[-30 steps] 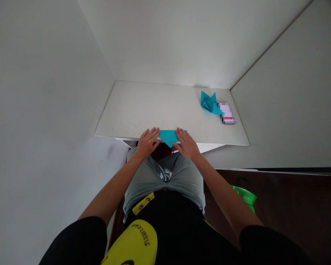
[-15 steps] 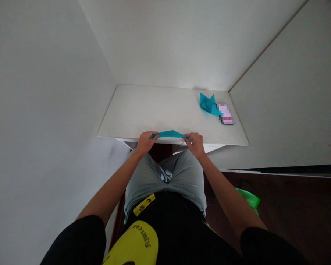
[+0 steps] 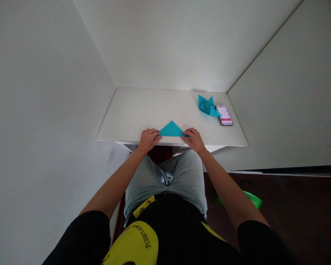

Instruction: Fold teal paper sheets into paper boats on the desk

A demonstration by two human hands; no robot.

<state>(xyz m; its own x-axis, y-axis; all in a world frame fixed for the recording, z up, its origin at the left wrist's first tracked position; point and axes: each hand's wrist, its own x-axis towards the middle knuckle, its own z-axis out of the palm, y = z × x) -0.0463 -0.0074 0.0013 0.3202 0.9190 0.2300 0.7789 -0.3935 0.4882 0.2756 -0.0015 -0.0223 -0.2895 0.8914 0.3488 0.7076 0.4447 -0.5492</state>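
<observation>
From my remote seat I see a blue paper triangle (image 3: 171, 129) at the front edge of the white tabletop (image 3: 143, 106), long side toward the wearer, peak toward the back wall (image 3: 165, 48). Left hand (image 3: 149, 140): fingers and thumb pinching its left corner. Right hand (image 3: 193, 140): same, right corner. Back right on the tabletop I get a folded blue paper figure (image 3: 205, 105), its tip overlapping a pink, pixelated object (image 3: 224, 113); contact, can't tell. Green item (image 3: 253, 199), lower right, partly behind the right forearm.
</observation>
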